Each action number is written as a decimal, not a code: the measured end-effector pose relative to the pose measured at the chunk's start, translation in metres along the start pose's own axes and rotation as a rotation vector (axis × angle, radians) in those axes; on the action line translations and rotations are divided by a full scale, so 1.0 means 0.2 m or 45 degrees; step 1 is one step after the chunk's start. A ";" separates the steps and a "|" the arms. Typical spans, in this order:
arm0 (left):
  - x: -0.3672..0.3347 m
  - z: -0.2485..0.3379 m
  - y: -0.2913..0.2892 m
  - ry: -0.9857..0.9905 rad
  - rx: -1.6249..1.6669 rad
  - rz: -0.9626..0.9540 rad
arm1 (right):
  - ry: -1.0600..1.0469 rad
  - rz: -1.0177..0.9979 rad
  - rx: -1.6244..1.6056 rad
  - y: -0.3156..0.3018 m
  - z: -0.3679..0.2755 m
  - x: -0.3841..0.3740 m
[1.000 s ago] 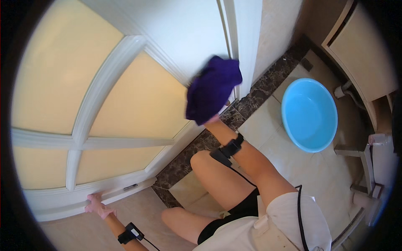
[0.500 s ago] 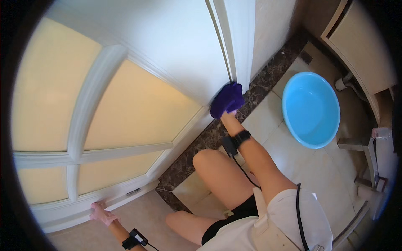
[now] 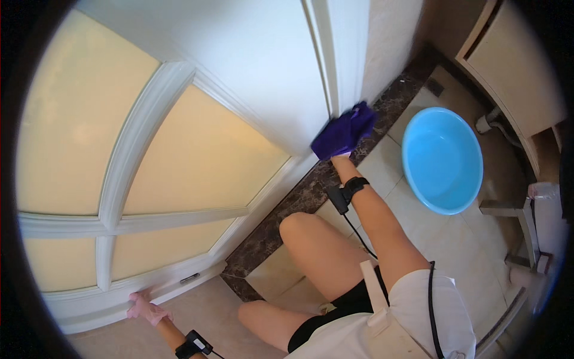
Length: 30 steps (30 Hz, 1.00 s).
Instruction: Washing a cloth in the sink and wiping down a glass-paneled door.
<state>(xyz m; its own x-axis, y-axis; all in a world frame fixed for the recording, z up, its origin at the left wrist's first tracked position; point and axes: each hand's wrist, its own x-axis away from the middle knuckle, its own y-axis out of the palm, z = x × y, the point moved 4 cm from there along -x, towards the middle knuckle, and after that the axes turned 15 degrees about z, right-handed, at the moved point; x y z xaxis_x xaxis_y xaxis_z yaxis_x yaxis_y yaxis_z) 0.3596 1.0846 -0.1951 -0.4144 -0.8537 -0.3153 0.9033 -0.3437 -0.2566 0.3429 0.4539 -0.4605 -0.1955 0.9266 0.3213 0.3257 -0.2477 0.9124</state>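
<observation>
In a pink glove, my left hand (image 3: 147,309) grips the edge of the white door (image 3: 113,226), which has pale yellow panes. My right hand (image 3: 342,157) reaches up and to the right with a purple cloth (image 3: 345,131) that covers most of it. The cloth lies against the lower part of the white door frame (image 3: 342,54), just above the dark marble threshold. Beneath it my right fingers are hidden; only a bit of pink glove shows by the wrist.
A round light-blue basin (image 3: 442,160) stands on the tiled floor to the right. Beyond it are a wooden cabinet (image 3: 508,66), a drain pipe (image 3: 487,121) and a metal-legged stand (image 3: 521,224). Dark marble strip (image 3: 299,203) runs along the door's foot. A latch plate (image 3: 189,278) sits in the door edge.
My right hand and the purple cloth have shifted to the right along the frame, and the cloth looks more spread out. My left hand stays at the door edge.
</observation>
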 end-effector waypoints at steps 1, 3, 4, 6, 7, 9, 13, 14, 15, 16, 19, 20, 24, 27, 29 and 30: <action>0.00 0.03 0.00 -0.013 -0.071 0.068 | -0.207 -0.027 0.199 0.01 -0.03 0.01; -0.02 0.02 0.01 -0.027 -0.130 0.132 | -0.620 -0.071 0.596 0.03 -0.07 0.03; -0.03 0.01 0.00 0.021 -0.153 0.176 | -0.819 -0.088 0.798 0.05 -0.09 0.05; -0.06 -0.01 -0.02 0.076 -0.177 0.225 | -1.207 -0.117 1.212 0.07 -0.07 0.08; -0.04 -0.02 -0.01 0.044 -0.150 0.122 | -1.205 -0.109 1.225 0.05 -0.05 0.05; -0.03 -0.01 -0.02 0.024 -0.146 0.009 | -0.844 -0.285 1.090 0.05 0.11 -0.07; -0.05 -0.05 0.00 0.007 -0.194 0.075 | -0.278 -0.405 0.534 -0.10 0.33 -0.32; -0.07 -0.05 -0.01 0.017 -0.143 0.115 | -0.044 -0.378 0.141 -0.15 0.37 -0.33; -0.11 0.00 -0.14 0.072 -0.191 0.211 | 0.289 -0.369 -0.280 -0.13 0.36 -0.01; -0.06 0.06 -0.17 0.089 -0.261 0.292 | 0.131 0.414 0.041 -0.19 0.33 -0.01; 0.13 -0.01 0.10 0.039 -0.243 0.066 | -1.072 0.014 2.049 -0.75 0.05 -0.72; 0.16 -0.08 0.20 0.027 -0.203 -0.108 | -0.409 -0.036 2.573 -0.99 0.02 -0.95; -0.08 -0.03 -0.07 0.109 -0.188 0.186 | 0.077 0.092 1.921 -1.00 0.41 -0.29; -0.05 0.00 -0.04 0.016 -0.210 0.118 | -0.064 -0.041 1.881 -0.98 0.56 0.11; -0.05 -0.03 0.00 -0.017 -0.309 0.123 | -0.174 -0.113 1.855 -0.94 0.66 0.33; -0.14 -0.04 -0.09 -0.003 -0.321 0.163 | -0.169 -0.182 1.831 -1.07 0.61 0.56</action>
<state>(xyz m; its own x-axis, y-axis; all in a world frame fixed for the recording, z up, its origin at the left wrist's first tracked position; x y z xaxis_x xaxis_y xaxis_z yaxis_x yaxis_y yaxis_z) 0.3547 1.1181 -0.1891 -0.2983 -0.8849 -0.3578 0.8920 -0.1251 -0.4344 0.3649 0.6454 -0.6510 -0.2458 0.9572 0.1527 0.9551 0.2660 -0.1302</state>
